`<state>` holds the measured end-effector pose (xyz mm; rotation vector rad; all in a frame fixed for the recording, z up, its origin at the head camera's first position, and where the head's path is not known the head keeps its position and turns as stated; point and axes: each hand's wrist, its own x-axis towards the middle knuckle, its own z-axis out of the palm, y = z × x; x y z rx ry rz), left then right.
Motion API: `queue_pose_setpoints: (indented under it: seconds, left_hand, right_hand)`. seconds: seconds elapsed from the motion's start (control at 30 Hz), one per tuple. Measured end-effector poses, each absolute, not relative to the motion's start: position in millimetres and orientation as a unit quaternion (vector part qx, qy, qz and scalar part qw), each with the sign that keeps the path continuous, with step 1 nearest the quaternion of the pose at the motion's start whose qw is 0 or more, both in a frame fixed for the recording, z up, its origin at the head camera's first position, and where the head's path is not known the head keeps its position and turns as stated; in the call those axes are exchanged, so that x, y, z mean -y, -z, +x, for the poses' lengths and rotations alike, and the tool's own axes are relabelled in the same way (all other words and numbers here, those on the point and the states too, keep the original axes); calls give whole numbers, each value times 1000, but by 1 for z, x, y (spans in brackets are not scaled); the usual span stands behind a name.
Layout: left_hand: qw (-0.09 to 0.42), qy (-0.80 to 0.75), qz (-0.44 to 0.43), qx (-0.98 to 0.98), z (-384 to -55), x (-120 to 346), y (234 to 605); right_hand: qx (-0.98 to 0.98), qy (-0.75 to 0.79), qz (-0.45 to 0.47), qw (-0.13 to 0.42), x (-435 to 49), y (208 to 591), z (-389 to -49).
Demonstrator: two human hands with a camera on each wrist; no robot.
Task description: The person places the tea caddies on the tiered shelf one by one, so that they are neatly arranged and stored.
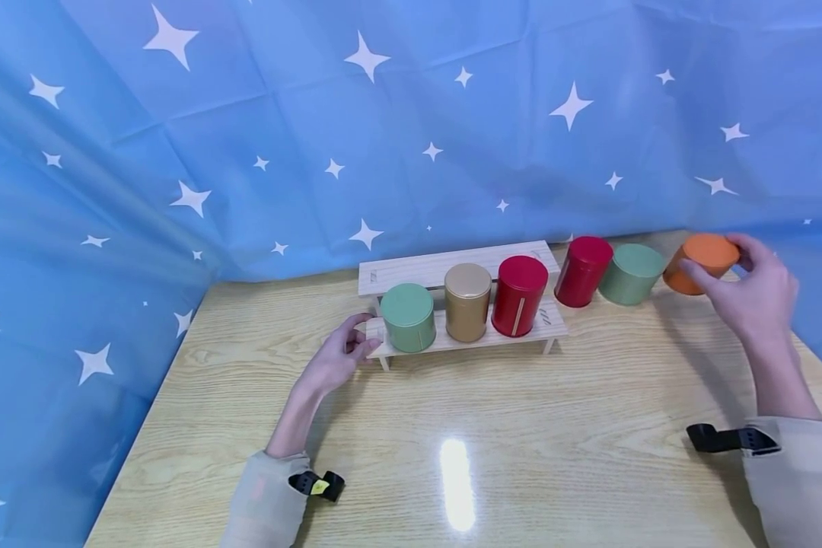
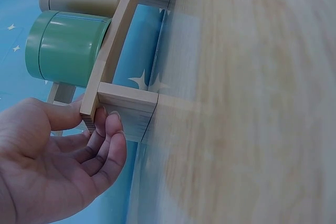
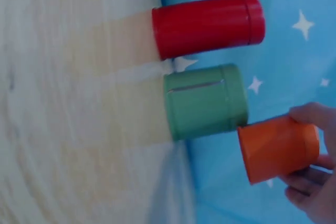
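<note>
My left hand (image 1: 336, 358) pinches the left end of a two-step wooden rack (image 2: 102, 72) between thumb and fingers. On the rack's lower step stand a green tin (image 1: 408, 320), a gold tin (image 1: 467, 304) and a red tin (image 1: 518, 297). At the far right, my right hand (image 1: 760, 289) grips an orange tin (image 3: 278, 148) near its lid; in the right wrist view its base appears raised off the table. Beside it a second green tin (image 3: 205, 100) stands upright, and then a second red tin (image 3: 207, 27), next to the rack's right end.
A blue cloth (image 1: 301, 137) with white stars hangs behind and to the left of the wooden table (image 1: 555, 441). The rack's upper step (image 1: 411, 272) is bare where it shows. A bright light reflection lies on the table's front part.
</note>
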<state>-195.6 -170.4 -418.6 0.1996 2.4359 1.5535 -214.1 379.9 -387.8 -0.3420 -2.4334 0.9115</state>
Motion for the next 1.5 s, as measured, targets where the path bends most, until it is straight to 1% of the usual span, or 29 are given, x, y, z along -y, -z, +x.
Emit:
queue_pose_setpoints:
  seconds: [0.23, 0.5, 0.63, 0.93, 1.2, 1.5]
  left_hand:
    - [122, -532, 70, -835, -197, 171, 419]
    - [120, -543, 74, -828, -196, 171, 419]
    - [120, -533, 71, -835, -196, 172, 418]
    - [121, -541, 81, -829, -195, 172, 418]
    - [123, -542, 84, -827, -195, 171, 418]
    - [121, -554, 87, -819, -196, 172, 420]
  right_hand:
    - [886, -327, -101, 314, -366, 371, -209]
    - [874, -339, -87, 336, -340, 352, -202]
    - [855, -383, -65, 342, -326, 341, -197]
    - [828, -444, 22, 343, -292, 323, -193]
    - [815, -461, 58, 347, -260, 310, -191]
    - [793, -503, 93, 330, -229, 303, -197]
